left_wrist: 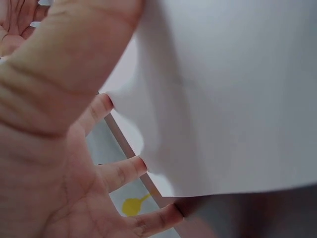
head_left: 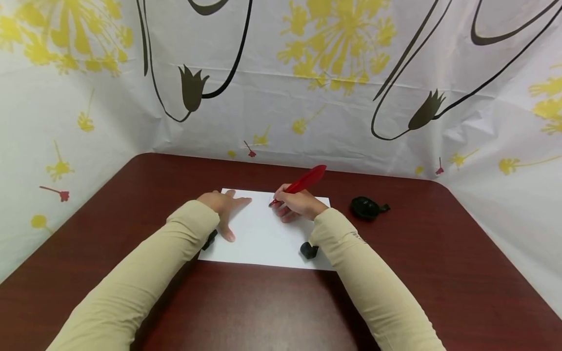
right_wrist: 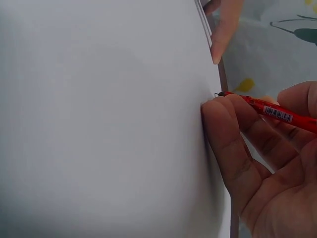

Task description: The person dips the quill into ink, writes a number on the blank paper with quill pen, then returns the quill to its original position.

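Observation:
A white sheet of paper (head_left: pixel 259 239) lies on the dark reddish-brown table. On its left part my left hand (head_left: pixel 225 207) rests with thumb and fingers spread; in the left wrist view the straight fingers (left_wrist: pixel 124 173) touch the paper along its edge. My right hand (head_left: pixel 298 202) pinches a red pen (head_left: pixel 307 179) with a broad feather-shaped top. The pen's tip meets the upper middle of the sheet, where a faint thin line shows. Up close in the right wrist view, the red pen (right_wrist: pixel 277 113) carries a white barcode label, and its top lies out of frame.
Right of the paper is a small dark rounded object (head_left: pixel 365 207) with a knobbed end. Black devices (head_left: pixel 309 250) sit at both wrists. A white flower-patterned sheet (head_left: pixel 263 63) hangs behind and beside the table (head_left: pixel 246 302).

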A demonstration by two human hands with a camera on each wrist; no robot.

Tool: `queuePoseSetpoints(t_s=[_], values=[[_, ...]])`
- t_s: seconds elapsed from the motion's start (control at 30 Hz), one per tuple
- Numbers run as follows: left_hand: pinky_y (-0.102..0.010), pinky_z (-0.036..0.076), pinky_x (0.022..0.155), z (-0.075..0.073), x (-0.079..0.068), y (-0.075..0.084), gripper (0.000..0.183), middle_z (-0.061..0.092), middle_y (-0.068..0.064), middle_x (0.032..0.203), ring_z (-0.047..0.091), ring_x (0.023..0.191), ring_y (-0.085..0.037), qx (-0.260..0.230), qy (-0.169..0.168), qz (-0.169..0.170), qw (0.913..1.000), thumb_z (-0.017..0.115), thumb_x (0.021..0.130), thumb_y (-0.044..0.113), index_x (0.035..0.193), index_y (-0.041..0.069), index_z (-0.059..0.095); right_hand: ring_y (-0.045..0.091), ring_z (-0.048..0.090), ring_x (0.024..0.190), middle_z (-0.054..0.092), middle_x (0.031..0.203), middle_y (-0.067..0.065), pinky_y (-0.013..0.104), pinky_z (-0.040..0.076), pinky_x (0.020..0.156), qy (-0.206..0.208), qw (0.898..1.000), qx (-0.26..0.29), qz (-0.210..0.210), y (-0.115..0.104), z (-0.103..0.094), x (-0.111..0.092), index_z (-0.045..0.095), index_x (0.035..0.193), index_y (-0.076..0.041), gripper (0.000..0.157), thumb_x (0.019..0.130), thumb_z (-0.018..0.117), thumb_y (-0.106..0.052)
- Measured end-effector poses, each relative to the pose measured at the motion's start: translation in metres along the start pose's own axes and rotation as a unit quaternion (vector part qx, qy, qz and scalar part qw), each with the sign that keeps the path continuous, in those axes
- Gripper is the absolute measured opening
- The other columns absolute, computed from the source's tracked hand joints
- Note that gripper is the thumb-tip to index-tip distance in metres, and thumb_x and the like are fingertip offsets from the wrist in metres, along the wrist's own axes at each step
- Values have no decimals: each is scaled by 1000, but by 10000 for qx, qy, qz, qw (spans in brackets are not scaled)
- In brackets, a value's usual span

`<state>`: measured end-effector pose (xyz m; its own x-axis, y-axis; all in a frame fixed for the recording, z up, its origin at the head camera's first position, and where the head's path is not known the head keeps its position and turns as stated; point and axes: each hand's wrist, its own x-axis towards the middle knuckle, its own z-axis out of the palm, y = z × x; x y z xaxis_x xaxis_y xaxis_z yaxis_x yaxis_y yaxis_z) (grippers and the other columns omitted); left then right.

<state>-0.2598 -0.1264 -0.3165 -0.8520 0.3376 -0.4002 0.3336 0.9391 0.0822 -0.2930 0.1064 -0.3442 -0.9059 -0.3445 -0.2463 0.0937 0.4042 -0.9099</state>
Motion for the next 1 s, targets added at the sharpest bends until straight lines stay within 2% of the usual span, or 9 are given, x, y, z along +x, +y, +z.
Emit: queuePoseSetpoints(t_s=[0.67,1.0], values=[[-66,31,100,-1,-1,3,117,14,-22,158,19,138,-52,-123,-89,-99,9998,87,63,53,156,28,20,23,64,71,69,100,13,38,57,63,-238,9993,-121,-248,2,2,-13,59,103,-4,15,98,50,-16],[-65,31,101,1,0,2,116,16,-22,158,22,137,-51,-108,-15,-82,9999,87,62,53,155,28,22,23,63,70,70,100,13,38,57,63,-440,9980,-190,-404,4,3,-20,58,100,-2,16,98,48,-13]])
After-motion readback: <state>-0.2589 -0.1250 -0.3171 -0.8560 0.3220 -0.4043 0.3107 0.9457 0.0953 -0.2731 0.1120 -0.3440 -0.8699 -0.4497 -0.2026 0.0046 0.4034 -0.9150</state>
